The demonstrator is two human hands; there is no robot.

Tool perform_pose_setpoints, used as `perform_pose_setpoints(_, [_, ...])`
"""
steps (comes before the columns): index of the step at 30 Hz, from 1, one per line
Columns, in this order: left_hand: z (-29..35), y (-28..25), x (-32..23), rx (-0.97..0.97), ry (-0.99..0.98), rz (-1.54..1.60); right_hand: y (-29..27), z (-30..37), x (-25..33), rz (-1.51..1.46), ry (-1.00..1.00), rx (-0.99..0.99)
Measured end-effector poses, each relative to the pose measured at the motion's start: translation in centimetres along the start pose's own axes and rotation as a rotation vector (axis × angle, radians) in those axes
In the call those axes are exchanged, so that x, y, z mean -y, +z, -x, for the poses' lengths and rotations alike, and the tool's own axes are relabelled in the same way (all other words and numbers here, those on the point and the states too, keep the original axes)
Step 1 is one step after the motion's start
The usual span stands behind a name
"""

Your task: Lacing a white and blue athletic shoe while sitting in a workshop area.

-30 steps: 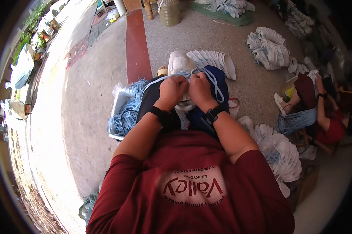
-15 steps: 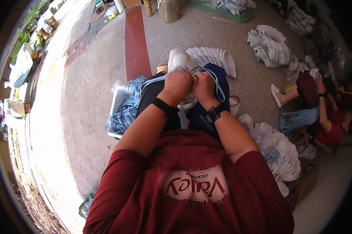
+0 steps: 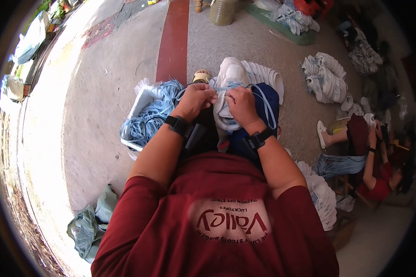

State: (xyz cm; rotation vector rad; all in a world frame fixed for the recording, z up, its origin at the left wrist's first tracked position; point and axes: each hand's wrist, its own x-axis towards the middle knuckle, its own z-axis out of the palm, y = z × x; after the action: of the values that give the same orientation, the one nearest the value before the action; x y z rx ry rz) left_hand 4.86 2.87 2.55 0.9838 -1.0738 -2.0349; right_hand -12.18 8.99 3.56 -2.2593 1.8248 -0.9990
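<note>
A white sneaker [image 3: 233, 72] rests on my lap, toe pointing away, with light blue shoelace [image 3: 266, 105] threaded near its tongue. At the shoe's left side, my left hand [image 3: 196, 100] pinches a strand of the shoelace. My right hand [image 3: 241, 105] lies over the shoe's opening, its fingers closed on the lace; a loop of it hangs over my right thigh. Left of my legs stands a white basket [image 3: 133, 114] heaped with light blue laces [image 3: 156, 112].
Stacked white shoe parts [image 3: 270, 78] sit just beyond the sneaker. More piles of white shoe uppers [image 3: 325, 78] lie on the right and beside my right elbow. A co-worker in a red top [image 3: 380, 182] sits at right. A green bag [image 3: 89, 226] lies at lower left.
My hands have parted: the left has drawn away to the left of the right one, pulling lace, and the shoe's front shows more. The whole view has shifted a little.
</note>
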Motion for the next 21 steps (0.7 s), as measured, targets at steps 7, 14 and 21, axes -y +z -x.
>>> perform_pose_setpoints(7, [-2.5,1.6,0.9,-0.086,0.090,-0.128,0.2,-0.1,0.1,0.030,0.034,0.013])
perform_pose_setpoints(14, [-3.3,1.8,2.0,-0.269,0.345,-0.761,0.2,-0.1,0.2,0.047,0.062,-0.001])
perform_pose_setpoints(21, [-1.1,3.7,1.1,-0.335,0.441,-1.131,0.9,0.1,-1.1,-0.008,0.068,-0.003])
